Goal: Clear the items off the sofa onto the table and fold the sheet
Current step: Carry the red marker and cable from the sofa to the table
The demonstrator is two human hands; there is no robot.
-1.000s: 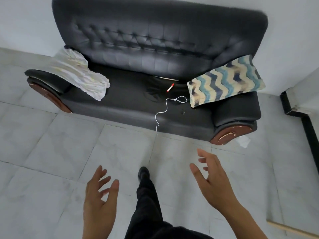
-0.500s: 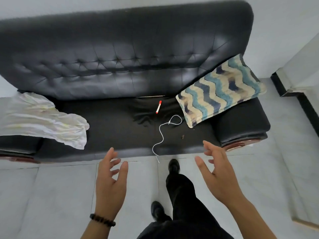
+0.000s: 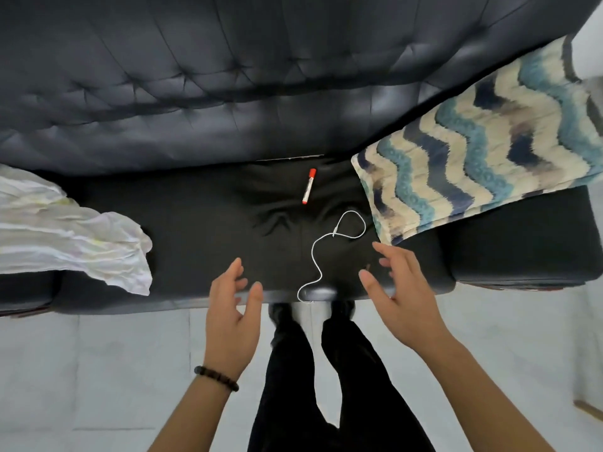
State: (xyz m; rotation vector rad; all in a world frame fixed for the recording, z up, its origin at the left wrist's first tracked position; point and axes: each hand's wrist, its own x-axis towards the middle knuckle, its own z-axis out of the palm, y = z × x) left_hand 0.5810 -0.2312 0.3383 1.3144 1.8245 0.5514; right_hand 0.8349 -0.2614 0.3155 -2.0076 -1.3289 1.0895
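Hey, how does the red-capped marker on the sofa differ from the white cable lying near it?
The marker is short and straight, white with red ends; the cable is long, thin, all white and loops. The marker lies wholly on the seat of the sofa, near the backrest; the cable trails to the seat's front edge and over it. Both rest on that black seat.

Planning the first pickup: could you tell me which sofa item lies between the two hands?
The white cable: its end reaches the seat's front edge between the left hand and right hand. The marker lies farther back, the sheet far left.
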